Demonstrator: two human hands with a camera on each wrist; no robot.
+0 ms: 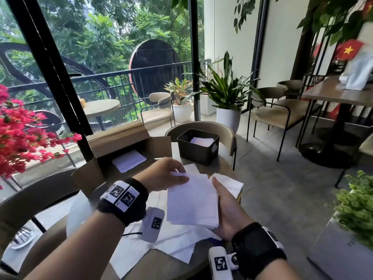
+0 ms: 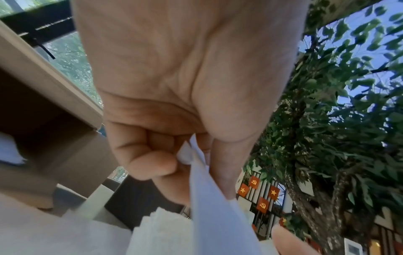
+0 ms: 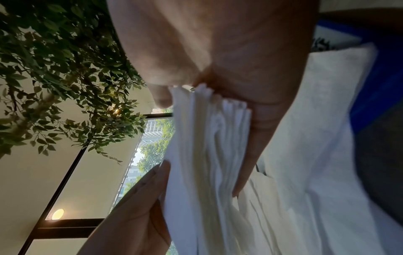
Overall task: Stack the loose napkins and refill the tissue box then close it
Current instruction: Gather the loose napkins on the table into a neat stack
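Head view: both hands work over a round grey-brown surface (image 1: 165,265). Right hand (image 1: 230,211) lies palm-up under a stack of white square paper napkins (image 1: 192,201), thumb up along the stack's right edge, fingers beneath. Left hand (image 1: 161,174) pinches the stack's far-left corner betw. thumb and fingers. More loose white napkins (image 1: 173,245) lie spread flat on the surface under and in front of the stack; another one (image 1: 230,183) sits just right of the right thumb. Dark square open-top tissue box (image 1: 197,147) stands at the far side of the surface, well apart from the hands, w/ a few white sheets inside. To its left, an open brown cardboard carton (image 1: 121,142), flaps up, holds a white napkin bundle (image 1: 129,160). Red-pink flowers (image 1: 18,134) at left edge; a beige chair back (image 1: 224,132) behind the tissue box.

Left wrist view: left hand (image 2: 165,107) w/ fingers curled, thumb and forefinger nipping the napkin corner (image 2: 209,198); carton wall (image 2: 39,110) at left.

Right wrist view: right hand (image 3: 229,57) grips the stack edge (image 3: 207,146), layers fanned; left hand's fingers (image 3: 141,195) touch the stack's top sheet from lower left. More white napkins (image 3: 322,138) spread on the right.
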